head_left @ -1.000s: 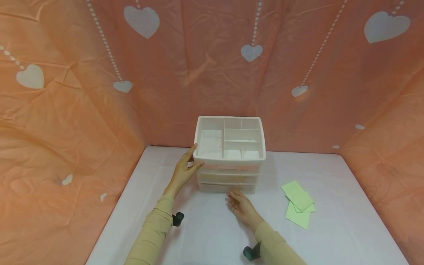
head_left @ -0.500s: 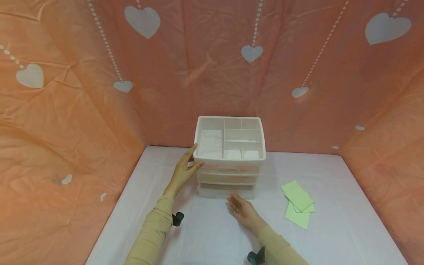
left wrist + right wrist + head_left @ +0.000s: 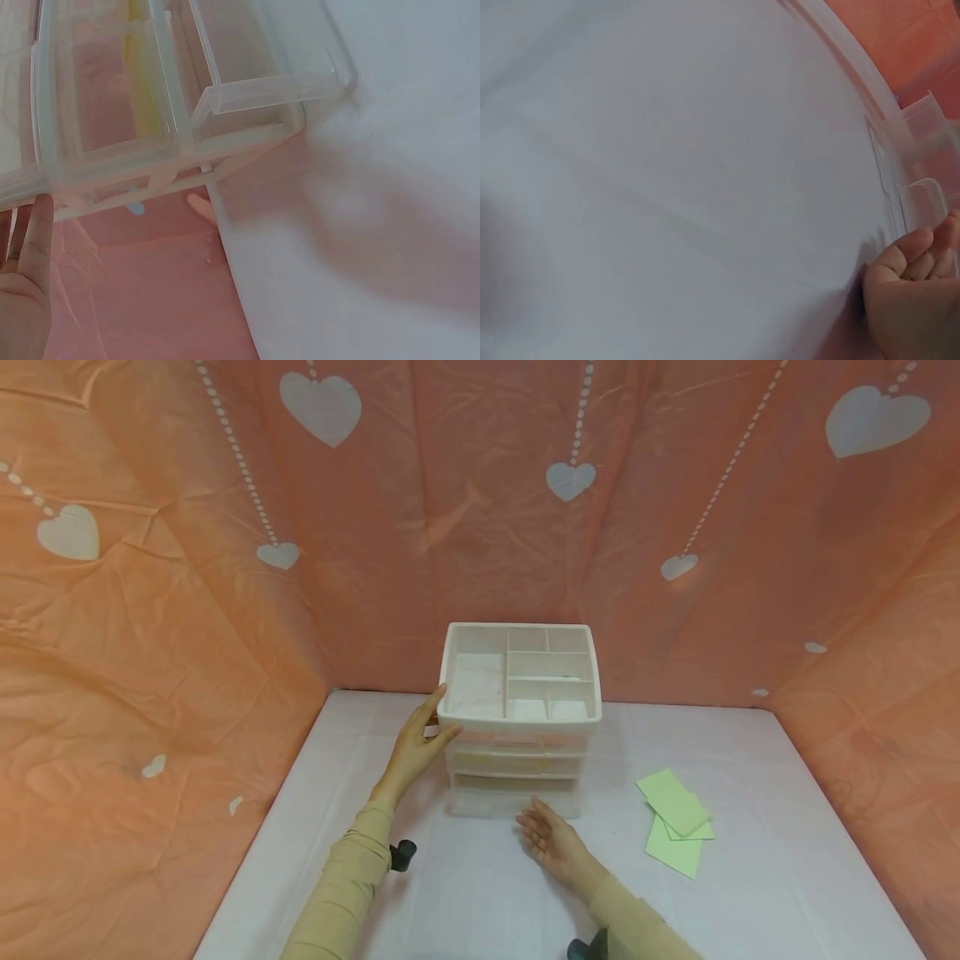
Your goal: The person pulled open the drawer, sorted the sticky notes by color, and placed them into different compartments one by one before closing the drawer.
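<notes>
A white plastic drawer organizer with a compartmented top tray stands at the back of the table. My left hand holds its front left corner, thumb on the front and fingers along the side; in the left wrist view that hand shows at the left edge. The clear bottom drawer is partly pulled out. At the drawer's front edge, my right hand has its fingers curled. The right wrist view shows these curled fingers against the clear drawer; their exact contact is partly hidden.
Several light green paper sheets lie overlapping on the white tabletop, right of the organizer. Something yellow shows through a higher drawer. An orange cloth with hearts hangs close behind and at both sides.
The bottom drawer has slid out toward me, and my right hand has drawn back with it. My left hand has kept its place on the organizer's corner.
</notes>
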The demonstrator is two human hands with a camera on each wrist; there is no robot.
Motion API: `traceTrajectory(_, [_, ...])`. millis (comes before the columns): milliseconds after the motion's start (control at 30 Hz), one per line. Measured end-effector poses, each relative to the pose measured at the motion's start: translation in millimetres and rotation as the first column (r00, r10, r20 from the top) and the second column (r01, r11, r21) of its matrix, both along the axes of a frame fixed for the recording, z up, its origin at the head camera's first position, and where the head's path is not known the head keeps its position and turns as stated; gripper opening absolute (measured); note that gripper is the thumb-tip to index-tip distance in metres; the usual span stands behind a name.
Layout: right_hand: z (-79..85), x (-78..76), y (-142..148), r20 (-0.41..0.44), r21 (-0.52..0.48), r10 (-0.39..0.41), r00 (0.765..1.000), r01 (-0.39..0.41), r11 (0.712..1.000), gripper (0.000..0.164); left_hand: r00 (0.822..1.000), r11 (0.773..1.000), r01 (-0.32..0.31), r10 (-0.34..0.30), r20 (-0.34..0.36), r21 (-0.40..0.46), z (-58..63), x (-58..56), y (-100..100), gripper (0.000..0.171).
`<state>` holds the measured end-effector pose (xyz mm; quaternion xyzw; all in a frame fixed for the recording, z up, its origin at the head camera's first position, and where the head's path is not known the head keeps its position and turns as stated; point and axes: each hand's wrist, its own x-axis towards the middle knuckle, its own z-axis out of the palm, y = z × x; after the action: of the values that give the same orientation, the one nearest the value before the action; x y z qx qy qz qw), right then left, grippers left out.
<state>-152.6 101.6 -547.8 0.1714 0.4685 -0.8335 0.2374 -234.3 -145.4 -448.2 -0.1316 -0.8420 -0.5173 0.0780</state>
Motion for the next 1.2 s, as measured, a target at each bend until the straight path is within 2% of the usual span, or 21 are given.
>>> traceTrajectory(267, [-1.1, 11.5, 6.4, -0.047, -0.074, 0.069, 0.997, -0.072, 0.995, 0.051, 1.000, 1.000, -0.007, 0.007, -0.001, -0.003, -0.8, -1.0, 0.4, 0.069])
traceTrajectory(400, [0.4, 14.0, 5.9, 0.011, -0.039, 0.059, 0.998, -0.058, 0.998, 0.054, 1.000, 1.000, -0.008, 0.008, -0.006, -0.008, -1.2, -1.3, 0.5, 0.069])
traceTrajectory(533, [3.5, 17.4, 5.9, 0.062, -0.055, 0.049, 0.997, -0.045, 0.997, 0.036, 1.000, 1.000, -0.006, 0.006, -0.014, -0.011, -1.8, -0.9, 0.2, 0.069])
traceTrajectory(667, [4.8, 23.3, 7.2, 0.078, -0.072, 0.069, 0.995, -0.063, 0.995, 0.023, 1.000, 1.000, -0.004, 0.004, -0.025, -0.007, -1.8, 0.4, 0.1, 0.069])
traceTrajectory(1133, [5.8, 44.0, 8.3, 0.073, -0.080, 0.133, 0.988, -0.127, 0.989, 0.015, 1.000, 1.000, 0.000, 0.000, 0.007, 0.010, -0.1, 1.4, 0.1, 0.069])
traceTrajectory(1200, [6.7, 45.6, 9.0, 0.065, -0.069, 0.146, 0.987, -0.142, 0.988, 0.016, 1.000, 1.000, 0.001, -0.001, 0.022, 0.008, 9.0, 6.5, 2.0, 0.069])
